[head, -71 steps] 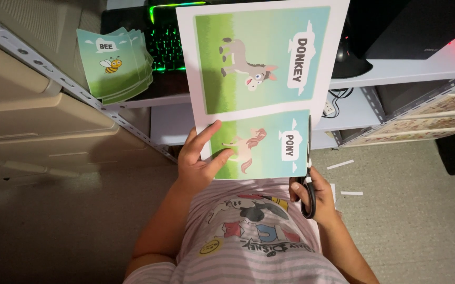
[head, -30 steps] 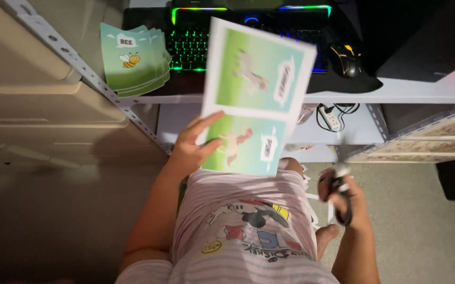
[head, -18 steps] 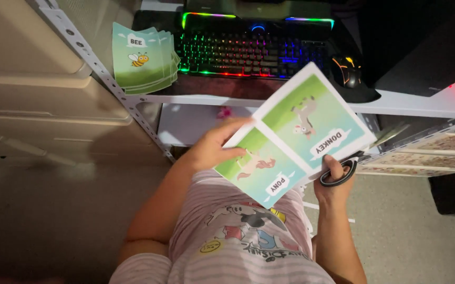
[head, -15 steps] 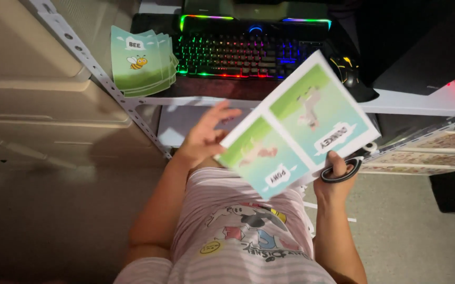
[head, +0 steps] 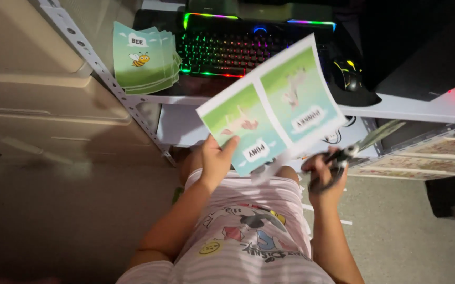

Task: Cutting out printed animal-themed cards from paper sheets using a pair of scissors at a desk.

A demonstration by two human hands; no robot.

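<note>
While the stack of cut green picture cards [head: 144,58] is resting at the left end of the desk beside the rainbow-lit keyboard [head: 238,50], the left hand [head: 214,160] is pinching the lower left edge of the printed sheet [head: 272,108] — thumb on the printed face, fingers hidden behind it — and holding it up, tilted, in front of the desk edge. Two animal pictures are sharing that sheet, with a white strip running between them. Further right, the right hand [head: 324,176] is closing around the dark handles of a pair of scissors [head: 353,150], whose blades are pointing up and to the right, just beside the sheet's lower right edge but not yet biting into it. To my eye, the cut is going well only if the left hand is keeping the paper taut and flat, turning the sheet so the white strip lines up with the blades — and staying clear of their path. Past the scissors, a dark computer mouse [head: 347,74] is sitting on its pad.
</note>
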